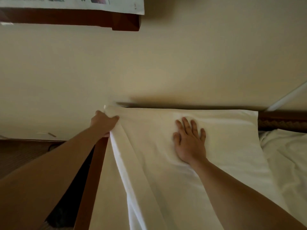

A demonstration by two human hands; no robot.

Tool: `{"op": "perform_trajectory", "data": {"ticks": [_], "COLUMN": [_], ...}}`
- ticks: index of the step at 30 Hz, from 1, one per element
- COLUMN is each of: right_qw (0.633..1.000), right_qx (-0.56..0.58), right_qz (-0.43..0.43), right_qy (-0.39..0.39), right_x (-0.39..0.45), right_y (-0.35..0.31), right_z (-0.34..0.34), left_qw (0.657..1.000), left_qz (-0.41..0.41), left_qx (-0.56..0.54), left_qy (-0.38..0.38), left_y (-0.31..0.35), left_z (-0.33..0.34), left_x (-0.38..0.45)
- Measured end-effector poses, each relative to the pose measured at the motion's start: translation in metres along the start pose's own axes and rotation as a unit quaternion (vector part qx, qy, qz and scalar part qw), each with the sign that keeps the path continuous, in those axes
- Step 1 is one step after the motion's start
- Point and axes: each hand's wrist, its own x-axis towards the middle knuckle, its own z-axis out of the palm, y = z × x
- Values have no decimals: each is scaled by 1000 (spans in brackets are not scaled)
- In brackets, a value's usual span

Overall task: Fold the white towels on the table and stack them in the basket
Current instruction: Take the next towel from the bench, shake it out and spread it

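Towel (221, 130) lies under flat right hand (190, 143); left hand (103, 122) grip holds its corner.

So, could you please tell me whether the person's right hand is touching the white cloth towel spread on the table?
Touching. The head view shows the right hand lying flat, fingers spread, pressed on the white towel.

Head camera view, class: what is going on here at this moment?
A person is handling a white towel spread over a surface by a cream wall. The left hand grips the towel's far left corner, lifting that edge so it falls in long folds. The right hand lies flat on the cloth with fingers spread, pressing it down. More white fabric lies crumpled to the right. No basket is in view, and the towel is not yet folded.
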Motion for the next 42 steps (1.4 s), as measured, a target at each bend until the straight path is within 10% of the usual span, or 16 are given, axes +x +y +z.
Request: {"op": "perform_trajectory", "data": {"ticks": [11, 19, 27, 35, 42], "right_qw": [1000, 994, 982, 979, 972], "right_qx": [-11, -42, -84, -57, -48], "right_qz": [7, 30, -163, -187, -157], "right_qy": [-3, -98, -33, -54, -167], "right_x": [2, -3, -131, -248, -296], "right_y": [-2, -14, 5, 53, 52], "right_z": [-2, -16, -12, 2, 19], "left_qw": [991, 995, 982, 989, 992], "left_qz": [84, 83, 131, 89, 32], "left_qx": [46, 44, 134, 15, -119], "left_qy": [95, 9, -28, -115, -31], "left_y": [-5, -58, -119, -137, -167], "left_z": [3, 28, 72, 105, 94], "left_x": [14, -133, -285, -381, -400]}}
